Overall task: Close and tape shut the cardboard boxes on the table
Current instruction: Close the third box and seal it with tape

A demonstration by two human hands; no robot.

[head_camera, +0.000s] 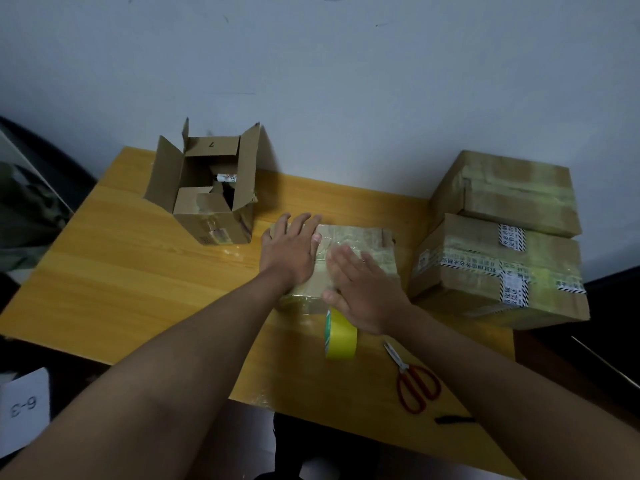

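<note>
Markings first: the open box (211, 188) at the far left of the table (114, 271) carries a handwritten "7" on the inside of its rear flap, seen inverted, and a small label on its near face too blurred to read. A white sheet (24, 407) off the table's near-left corner reads "6-3", upside down. Two sealed boxes sit at the right edge: the rear sealed box (509, 192) is banded in yellowish tape, and the front sealed box (498, 271) bears white printed tape with black characters and hazard-stripe edging; the characters cannot be read.

Contents of the open box are largely in shadow; a white cylindrical item with a printed pattern shows inside, unidentified. A small dark object (453, 419) near the table's front edge cannot be made out.

The flat box (356, 244) lies at table centre, its top covered in glossy tape. Both hands lie on it, palms down, fingers straight, gripping nothing: the left hand (291, 251) on the left part of the top, the right hand (363, 289) on the near-right part, its thumb at the near edge. A yellow tape roll (341, 337) stands on edge just in front of the box, below the right hand. Red-handled scissors (412, 379) lie shut to the roll's right, partly under the right forearm.
</note>
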